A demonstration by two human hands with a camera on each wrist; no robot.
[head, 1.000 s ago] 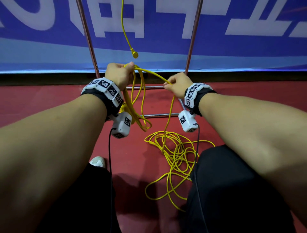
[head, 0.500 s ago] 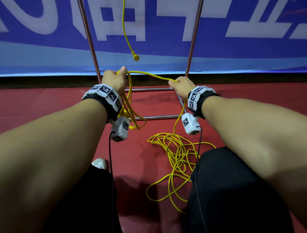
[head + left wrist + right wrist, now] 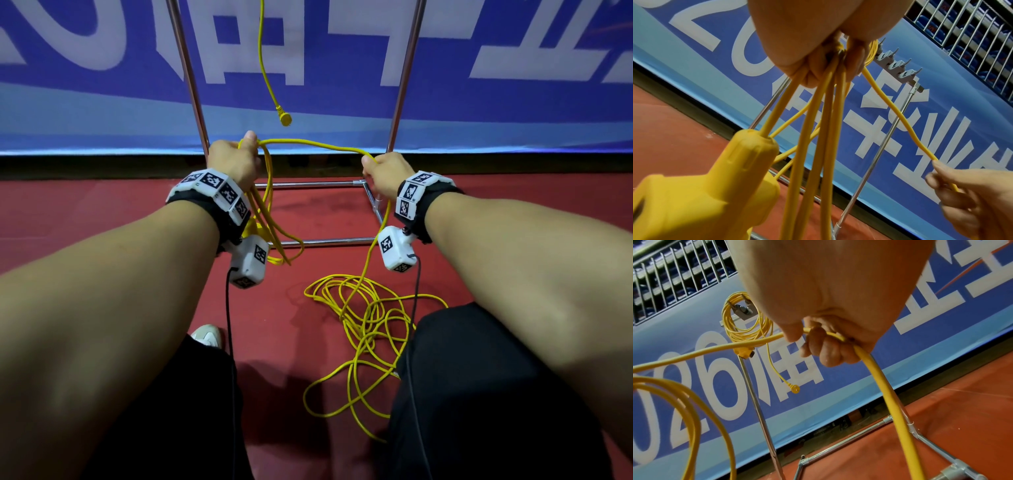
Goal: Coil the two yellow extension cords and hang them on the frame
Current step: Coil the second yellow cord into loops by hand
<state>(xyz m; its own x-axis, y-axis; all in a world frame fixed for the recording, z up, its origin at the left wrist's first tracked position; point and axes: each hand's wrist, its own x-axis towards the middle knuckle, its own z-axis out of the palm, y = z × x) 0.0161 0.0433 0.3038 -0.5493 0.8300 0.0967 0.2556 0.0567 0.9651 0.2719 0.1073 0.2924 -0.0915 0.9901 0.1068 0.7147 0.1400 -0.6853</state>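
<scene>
My left hand (image 3: 236, 161) grips several hanging loops of a yellow extension cord (image 3: 263, 219); its yellow socket end (image 3: 705, 183) dangles below the fist in the left wrist view. From that hand a span of the same cord (image 3: 308, 144) runs right to my right hand (image 3: 383, 171), which holds it in curled fingers (image 3: 824, 345). Below the right hand the cord drops to a loose tangle (image 3: 366, 318) on the red floor. A second yellow cord (image 3: 746, 321) hangs coiled on a hook of the metal frame (image 3: 191, 85), its plug (image 3: 285, 118) dangling free.
The frame's base bars (image 3: 308, 185) lie on the red floor just beyond my hands. A row of hooks (image 3: 898, 65) tops the frame. A blue banner (image 3: 513, 51) stands behind. My black-trousered knees (image 3: 496, 394) and a white shoe (image 3: 207, 335) flank the tangle.
My hands have drawn apart: the right hand moved right along the cord, stretching a longer span between them. The left hand's loops hang a little lower.
</scene>
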